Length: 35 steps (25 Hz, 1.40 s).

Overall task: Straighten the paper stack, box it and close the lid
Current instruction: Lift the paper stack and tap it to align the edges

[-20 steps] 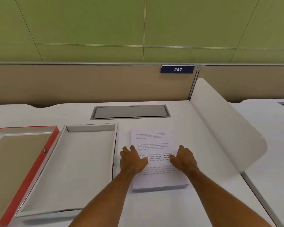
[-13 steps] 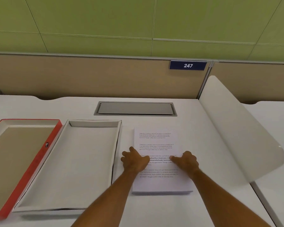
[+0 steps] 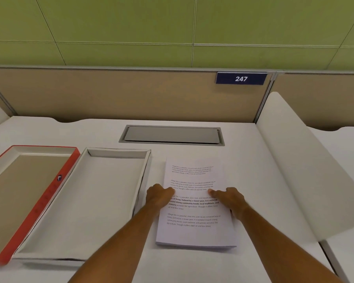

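Paper stack (image 3: 194, 203) lies flat on the white worktop (image 3: 253, 170), just right of the open box (image 3: 86, 203), not in it. Lid (image 3: 18, 197), red-edged, sits inside-up left of the box, touching it. Left hand (image 3: 159, 196) grips the stack's left edge, fingers curled, thumb on top. Right hand (image 3: 230, 199) is on the right edge, thumb laid across the top sheet, fingers curled down over the side.

We see a matt white paper stack (image 3: 194, 231), a plain cardboard box (image 3: 102, 201), its red-edged lid (image 3: 49, 193), and a smooth matt white desk (image 3: 243, 160).
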{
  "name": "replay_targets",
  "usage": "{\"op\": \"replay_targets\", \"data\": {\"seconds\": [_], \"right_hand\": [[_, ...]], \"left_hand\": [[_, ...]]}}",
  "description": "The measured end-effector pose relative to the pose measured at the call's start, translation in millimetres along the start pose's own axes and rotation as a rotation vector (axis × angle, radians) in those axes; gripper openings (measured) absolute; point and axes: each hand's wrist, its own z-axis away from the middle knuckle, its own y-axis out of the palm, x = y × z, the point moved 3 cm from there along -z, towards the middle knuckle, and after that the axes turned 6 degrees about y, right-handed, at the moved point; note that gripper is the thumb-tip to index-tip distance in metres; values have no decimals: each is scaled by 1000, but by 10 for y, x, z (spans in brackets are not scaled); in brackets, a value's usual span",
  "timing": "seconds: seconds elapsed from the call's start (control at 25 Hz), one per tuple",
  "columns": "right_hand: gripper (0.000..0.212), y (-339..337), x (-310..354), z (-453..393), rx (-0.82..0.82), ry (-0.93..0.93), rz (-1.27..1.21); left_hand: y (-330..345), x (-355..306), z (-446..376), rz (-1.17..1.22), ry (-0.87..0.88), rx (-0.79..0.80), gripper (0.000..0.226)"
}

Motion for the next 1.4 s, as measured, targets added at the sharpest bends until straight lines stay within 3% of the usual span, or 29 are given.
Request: {"op": "replay_targets", "data": {"seconds": [0.24, 0.44, 0.56, 0.8, 0.96, 1.12, 1.4], "right_hand": [[31, -47, -48, -2, 118, 61, -321], [19, -101, 46, 1, 155, 65, -305], [18, -144, 136, 37, 142, -53, -280], [23, -480, 468, 255, 96, -405, -327], [38, -634, 621, 486, 104, -590, -346], [50, -654, 627, 576, 108, -652, -371], [48, -561, 720, 749, 78, -731, -277]], "left_hand": [[-67, 85, -35, 240, -75, -20, 11], [-146, 65, -72, 320, -78, 6, 11], [-204, -3, -41, 324, 23, 8, 6], [-526, -389, 68, 362, 283, -20, 18], [-713, -587, 205, 305, 457, -43, 21], [-742, -601, 276, 263, 508, -74, 21], [-753, -685, 427, 302, 525, -43, 31]]}}
